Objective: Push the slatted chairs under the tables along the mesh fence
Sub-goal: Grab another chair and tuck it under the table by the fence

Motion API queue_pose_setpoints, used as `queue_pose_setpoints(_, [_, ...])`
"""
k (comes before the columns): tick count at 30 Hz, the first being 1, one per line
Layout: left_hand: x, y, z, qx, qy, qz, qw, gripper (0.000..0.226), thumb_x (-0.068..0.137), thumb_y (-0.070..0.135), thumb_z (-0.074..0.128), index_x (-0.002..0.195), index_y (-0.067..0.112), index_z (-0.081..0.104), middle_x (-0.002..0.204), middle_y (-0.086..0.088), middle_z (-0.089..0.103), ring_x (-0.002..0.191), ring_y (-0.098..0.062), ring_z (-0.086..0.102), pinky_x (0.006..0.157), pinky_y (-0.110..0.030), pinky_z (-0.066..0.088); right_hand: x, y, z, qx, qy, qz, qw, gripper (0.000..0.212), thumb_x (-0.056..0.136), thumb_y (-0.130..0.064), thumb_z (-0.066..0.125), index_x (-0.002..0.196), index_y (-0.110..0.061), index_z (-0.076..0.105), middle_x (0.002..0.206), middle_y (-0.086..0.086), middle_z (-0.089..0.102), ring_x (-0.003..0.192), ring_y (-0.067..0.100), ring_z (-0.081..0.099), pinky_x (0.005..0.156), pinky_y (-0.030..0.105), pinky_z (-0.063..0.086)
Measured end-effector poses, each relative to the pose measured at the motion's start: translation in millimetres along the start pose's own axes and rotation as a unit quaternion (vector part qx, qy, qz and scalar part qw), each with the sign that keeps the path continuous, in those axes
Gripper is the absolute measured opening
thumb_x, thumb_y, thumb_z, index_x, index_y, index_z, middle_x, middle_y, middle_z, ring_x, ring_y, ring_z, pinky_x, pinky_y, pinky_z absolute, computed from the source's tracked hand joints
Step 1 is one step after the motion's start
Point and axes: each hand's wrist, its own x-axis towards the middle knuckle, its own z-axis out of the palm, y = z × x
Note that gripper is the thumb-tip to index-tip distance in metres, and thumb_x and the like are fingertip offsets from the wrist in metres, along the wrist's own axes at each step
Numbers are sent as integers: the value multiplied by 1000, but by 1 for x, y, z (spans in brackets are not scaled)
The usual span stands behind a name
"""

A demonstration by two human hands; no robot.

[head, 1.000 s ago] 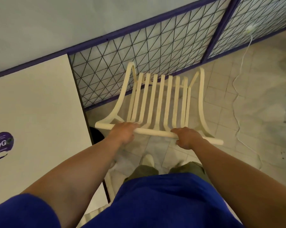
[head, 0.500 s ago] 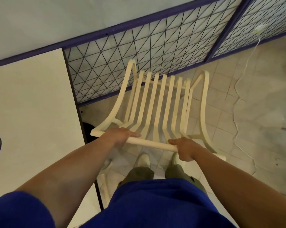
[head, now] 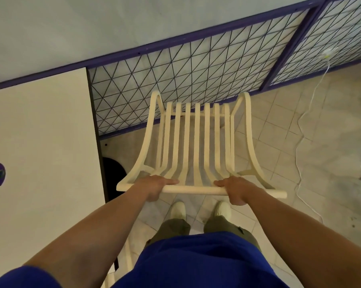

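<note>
A cream slatted chair point(head: 197, 140) stands in front of me, its seat end toward the mesh fence point(head: 188, 65) and its top rail across my view. My left hand point(head: 154, 188) grips the left part of that rail. My right hand point(head: 234, 190) grips the right part. A white table point(head: 40, 163) with a dark edge stands to the left of the chair, its far edge against the fence. The chair is beside the table, not under it. The chair's legs are hidden.
A white cable point(head: 302, 142) runs from a plug on the fence down over the tiled floor at the right. A dark round table base point(head: 113, 173) shows beside the table's edge. Another cream chair part point(head: 127, 260) sits by my left leg. My shoes point(head: 178, 209) stand behind the chair.
The chair has turned from a skewed angle to square in front of me, and its rail has come closer to my body. Both hands have kept their grip on the rail.
</note>
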Motion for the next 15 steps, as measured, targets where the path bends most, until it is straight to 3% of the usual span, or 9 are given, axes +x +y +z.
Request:
queue_pose_setpoints(5, [-7, 27, 19, -50, 8, -43, 998, 96, 91, -4, 55, 148, 62, 16, 127, -2, 55, 99, -21, 60, 89, -38, 54, 2, 20, -11, -47, -2, -16, 999, 78, 89, -7, 59, 153, -38, 27, 141, 2, 47, 122, 23, 52, 98, 34, 43])
queue_pose_setpoints(15, [-8, 81, 38, -155, 48, -92, 982, 91, 95, 0, 53, 149, 60, 13, 139, -4, 51, 108, -21, 58, 90, -30, 48, 9, 56, -52, -168, 9, -74, 983, 73, 91, -9, 59, 152, -40, 31, 142, 1, 49, 122, 24, 54, 100, 38, 44])
